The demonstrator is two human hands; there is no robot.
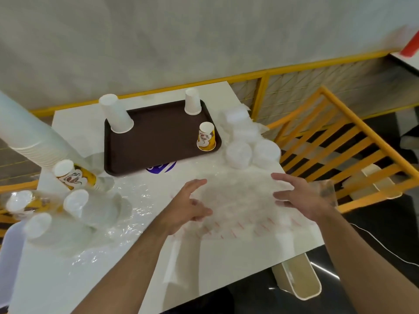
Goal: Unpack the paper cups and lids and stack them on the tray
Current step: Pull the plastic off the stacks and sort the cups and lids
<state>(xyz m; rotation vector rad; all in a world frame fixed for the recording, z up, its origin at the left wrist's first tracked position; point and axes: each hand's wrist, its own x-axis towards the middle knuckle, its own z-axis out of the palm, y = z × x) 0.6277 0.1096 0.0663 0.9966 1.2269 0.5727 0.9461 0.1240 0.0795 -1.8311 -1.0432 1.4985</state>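
Hands point(189, 206) point(301, 196) spread loose over clear wrapping point(235, 200) between them, gripping nothing; tray point(158, 143) beyond fingertips with three upturned cups point(206, 136), lids point(240, 154) past right hand, sleeved cups point(72, 175) off left. Risk: tugged film sweeping lids off table point(226, 252)

White surface point(226, 257) with a blue round logo point(161, 168) near its middle, yellow railing point(263, 74) along its far edge, yellow slatted chair back point(340, 141) off its right edge, beige chair seat point(299, 279) below its near right corner, grey wall point(181, 41) behind, red object point(410, 45) far right.
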